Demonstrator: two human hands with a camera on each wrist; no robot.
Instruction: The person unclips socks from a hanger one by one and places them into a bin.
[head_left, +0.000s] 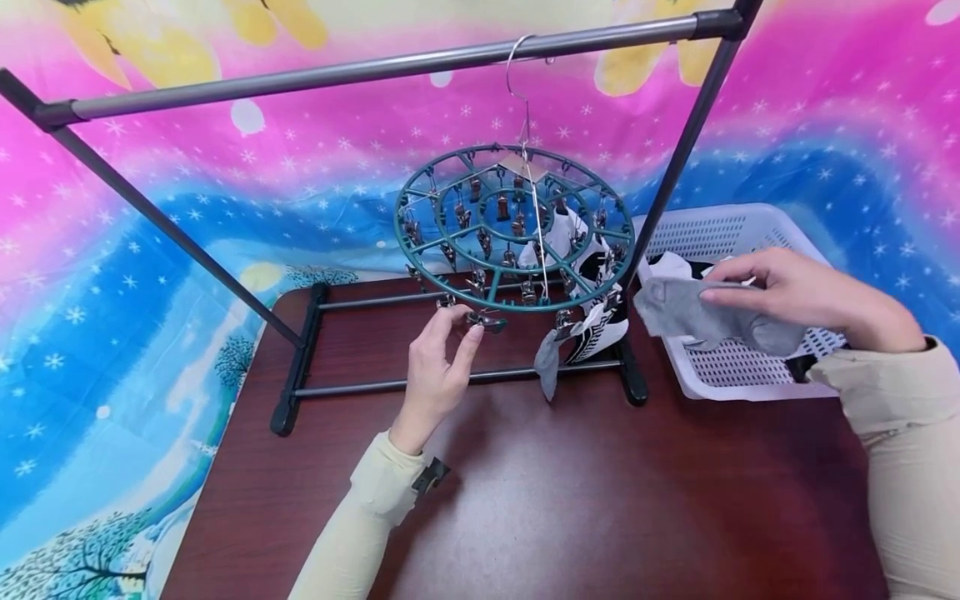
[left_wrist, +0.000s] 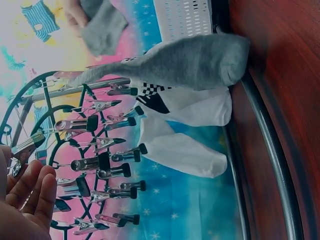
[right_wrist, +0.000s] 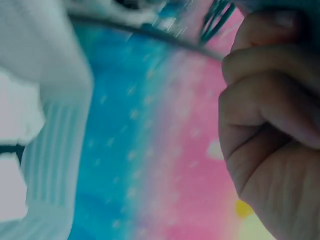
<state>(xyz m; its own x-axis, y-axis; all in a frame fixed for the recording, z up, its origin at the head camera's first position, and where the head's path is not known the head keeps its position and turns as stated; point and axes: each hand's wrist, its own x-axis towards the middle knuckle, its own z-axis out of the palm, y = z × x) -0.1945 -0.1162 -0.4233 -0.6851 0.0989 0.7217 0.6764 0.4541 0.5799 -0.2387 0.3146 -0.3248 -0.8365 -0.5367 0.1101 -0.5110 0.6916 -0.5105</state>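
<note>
My left hand (head_left: 441,367) pinches a metal clip (head_left: 486,321) on the front rim of a round green clip hanger (head_left: 491,298). In the left wrist view that clip (left_wrist: 27,145) sits against the thumb and fingers. My right hand (head_left: 787,287) grips a grey sock (head_left: 693,312) above the white basket. A second grey sock (left_wrist: 185,62) hangs from the hanger, with white socks (left_wrist: 185,150) beside it, some with black patterns. In the right wrist view the right hand (right_wrist: 270,95) has curled fingers, and its sock is mostly hidden.
The hanger's hook (head_left: 517,75) hangs on the crossbar (head_left: 390,67) of a dark metal rack. Several unused clips dangle from the ring. The white perforated basket (head_left: 693,379) on the right holds white and dark socks. Under the rack is a reddish-brown table (head_left: 570,492).
</note>
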